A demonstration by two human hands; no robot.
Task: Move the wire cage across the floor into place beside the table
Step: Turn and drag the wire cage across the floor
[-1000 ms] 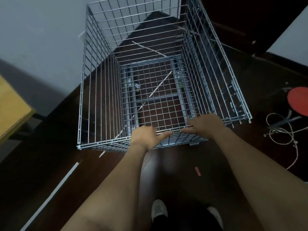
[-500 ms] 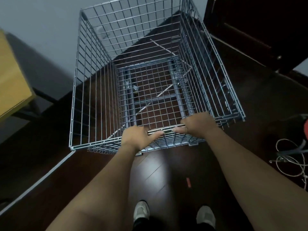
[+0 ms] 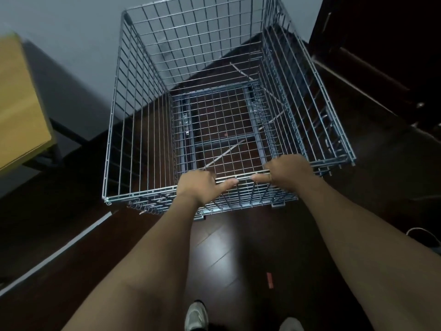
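A tall open-topped wire cage [image 3: 133,120] of silver mesh stands on the dark wooden floor in front of me. My left hand [image 3: 200,186] grips the near top rail left of centre. My right hand [image 3: 286,169] grips the same rail right of centre, thumb along the bar. The corner of a yellow wooden table [image 3: 21,106] shows at the left edge, to the left of the cage and apart from it.
A grey wall [image 3: 71,39] runs behind the cage and table. A dark wooden door or cabinet [image 3: 381,44] stands at the right. A white cable [image 3: 420,232] lies at the right edge. My shoes [image 3: 196,316] are at the bottom.
The cage and I have moved forward towards the wall. The table now shows larger at the left, and the red object and cables on the right have slid out of view.
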